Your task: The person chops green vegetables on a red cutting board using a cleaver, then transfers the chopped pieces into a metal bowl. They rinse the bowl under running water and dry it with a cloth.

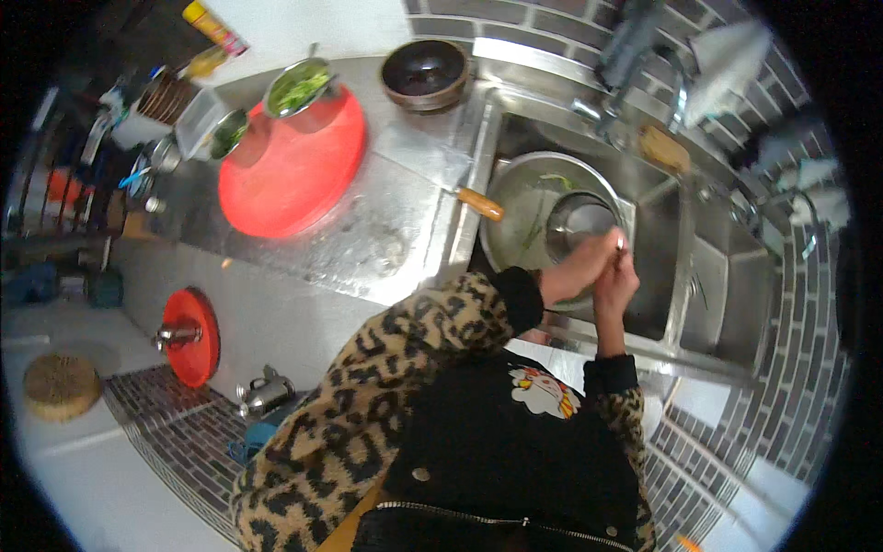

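Two hands meet over the basin, their grip unclear

The left hand (579,269) and right hand (616,290) come together above the near right edge of a wide metal basin (589,167) in the left compartment of the sink (648,285). Their fingers are bent and bunched against each other, barely parted; I cannot tell whether they grip anything. A smaller metal bowl (581,219) sits inside the basin, its near right side covered by the hands, so any handle there would be hidden. Green sprigs (533,230) in the basin are faint, and the basin's near side disappears behind the hands and left cuff (518,299).

On the worktop (395,239), the cleaver's (437,167) grey blade nearly blends into the steel, though its wooden handle shows clearly, reaching over the basin's left rim. Clutter at far left is blurred, and the lens's dark border cuts off the corners.
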A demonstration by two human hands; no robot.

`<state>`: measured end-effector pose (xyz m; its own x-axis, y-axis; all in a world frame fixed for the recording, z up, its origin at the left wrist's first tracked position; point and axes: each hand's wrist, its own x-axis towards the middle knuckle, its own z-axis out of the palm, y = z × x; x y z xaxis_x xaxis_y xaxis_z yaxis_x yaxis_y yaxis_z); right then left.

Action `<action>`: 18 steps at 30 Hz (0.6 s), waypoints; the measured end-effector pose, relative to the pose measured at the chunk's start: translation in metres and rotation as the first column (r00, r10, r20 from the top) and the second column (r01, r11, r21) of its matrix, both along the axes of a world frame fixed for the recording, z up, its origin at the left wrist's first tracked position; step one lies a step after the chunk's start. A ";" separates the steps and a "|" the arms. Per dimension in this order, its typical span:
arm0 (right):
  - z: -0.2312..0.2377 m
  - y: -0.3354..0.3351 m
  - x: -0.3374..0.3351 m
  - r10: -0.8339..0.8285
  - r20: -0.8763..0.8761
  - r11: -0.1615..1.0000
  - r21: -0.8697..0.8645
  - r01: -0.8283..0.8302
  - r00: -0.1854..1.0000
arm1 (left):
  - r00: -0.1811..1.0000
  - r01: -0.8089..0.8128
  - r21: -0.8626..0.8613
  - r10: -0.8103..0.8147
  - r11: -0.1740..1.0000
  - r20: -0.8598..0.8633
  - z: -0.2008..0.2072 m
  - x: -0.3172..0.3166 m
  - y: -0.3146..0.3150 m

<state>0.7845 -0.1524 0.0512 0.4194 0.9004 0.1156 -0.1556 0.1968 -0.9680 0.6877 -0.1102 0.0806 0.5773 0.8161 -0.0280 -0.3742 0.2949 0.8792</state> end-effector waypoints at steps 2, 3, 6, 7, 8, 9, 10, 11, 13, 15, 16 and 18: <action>-0.002 -0.002 0.003 -0.166 0.647 0.973 -0.015 0.231 0.744 | 0.999 -0.039 0.036 0.040 0.999 -0.027 0.001 0.000 -0.001; -0.001 -0.002 0.006 -0.152 0.542 0.986 0.019 0.168 0.827 | 1.000 -0.030 0.041 0.030 0.999 -0.009 0.000 -0.003 -0.002; 0.010 -0.006 0.012 -0.076 0.497 0.983 -0.110 0.149 0.865 | 1.000 0.015 0.221 -0.009 0.975 -0.029 -0.001 -0.007 0.002; 0.015 -0.007 0.012 -0.053 0.460 0.965 -0.205 0.164 0.886 | 0.996 0.035 0.220 -0.016 0.975 -0.086 -0.001 -0.008 0.003; 0.019 -0.006 0.012 -0.062 0.492 0.973 -0.163 0.162 0.868 | 0.987 0.049 0.208 -0.016 0.977 -0.159 -0.001 -0.009 0.004; 0.023 -0.005 0.010 -0.073 0.470 0.976 -0.149 0.161 0.879 | 0.982 0.012 0.274 0.040 0.962 -0.184 0.001 -0.009 0.003; 0.027 -0.003 0.009 -0.075 0.406 0.982 -0.131 0.139 0.911 | 0.984 0.015 0.301 0.040 0.953 -0.176 0.002 -0.009 0.002; 0.029 -0.001 0.006 -0.075 0.333 0.995 -0.039 0.094 0.940 | 0.984 0.013 0.334 0.048 0.942 -0.173 0.004 -0.010 0.002; 0.033 0.000 0.007 -0.122 0.409 0.985 -0.061 0.161 0.904 | 0.992 -0.009 0.354 0.053 0.935 -0.115 0.007 -0.012 0.000; 0.034 0.000 0.010 -0.108 0.474 0.984 -0.072 0.161 0.874 | 0.954 0.071 0.476 0.080 0.877 -0.290 0.008 -0.017 0.001; 0.034 -0.001 0.013 -0.069 0.406 0.985 -0.114 0.126 0.911 | 0.922 0.128 0.521 0.092 0.844 -0.376 0.008 -0.020 0.001; 0.034 0.000 0.019 -0.011 0.188 0.975 -0.215 0.052 0.982 | 0.899 0.212 0.539 0.054 0.815 -0.434 0.007 -0.023 0.001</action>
